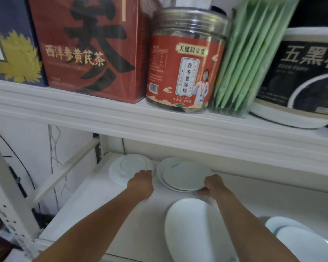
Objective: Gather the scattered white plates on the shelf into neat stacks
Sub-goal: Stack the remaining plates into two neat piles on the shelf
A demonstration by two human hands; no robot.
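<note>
Several white plates lie on the lower white shelf [106,201]. At the back left sits an upside-down plate [127,167]; my left hand [140,181] rests on its near rim, fingers curled over the edge. To its right a small stack of plates [184,174] lies face up, and my right hand [213,186] grips the near right rim of its top plate. A larger white plate [193,229] lies close to me between my forearms. Two more overlapping white plates [299,237] sit at the bottom right.
The shelf board above [159,118] hangs low over the plates. On it stand a blue box [15,44], a red tea box [87,48], a clear jar with a red label [186,61], green packets [246,57] and a black-labelled tub [303,76]. A white frame post [9,201] stands left.
</note>
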